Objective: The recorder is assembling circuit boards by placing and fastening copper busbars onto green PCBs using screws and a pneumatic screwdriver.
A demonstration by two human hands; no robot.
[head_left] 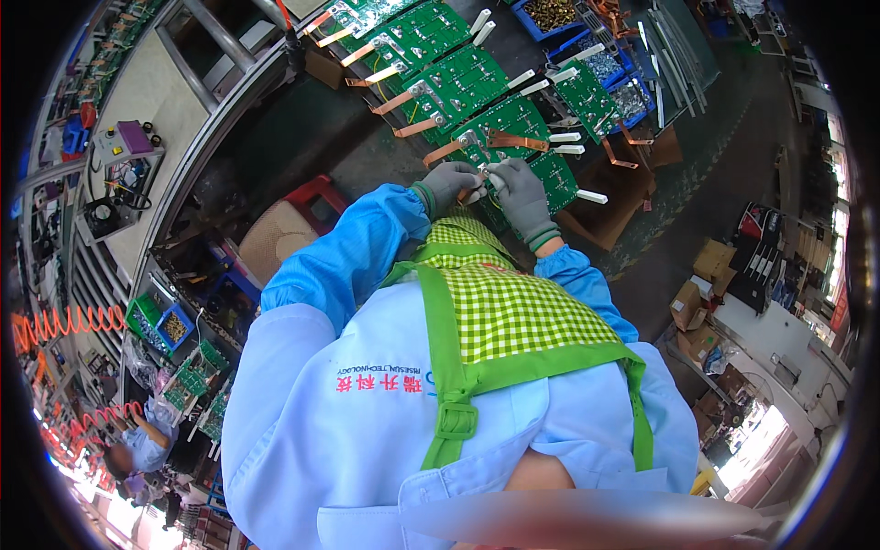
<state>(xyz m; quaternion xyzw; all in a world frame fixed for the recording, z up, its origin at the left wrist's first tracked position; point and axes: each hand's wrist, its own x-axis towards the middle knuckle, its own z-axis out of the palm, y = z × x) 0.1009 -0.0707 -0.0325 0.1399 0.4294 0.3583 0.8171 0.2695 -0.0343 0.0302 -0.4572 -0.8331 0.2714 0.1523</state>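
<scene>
Both my hands wear grey gloves and meet at the near end of a row of green circuit boards. My left hand (447, 184) is closed, with a short copper strip (471, 195) between its fingers. Beside it, my right hand (522, 196) has its fingers pinched at a small metal part too hidden to name. Just beyond the fingers lies a circuit board (507, 122) with copper strips and white posts on its edges. Another board (553, 176) is partly behind my right hand. Farther off, more boards (460, 81) lie in line, with copper strips sticking out to the left.
Blue bins of brass-coloured parts (550, 13) and silver screws (631, 99) stand at the far right, near long metal strips (676, 60). An open cardboard box (605, 206) is right of the boards. A red stool (316, 202) stands left. Another person (147, 440) sits at far lower left.
</scene>
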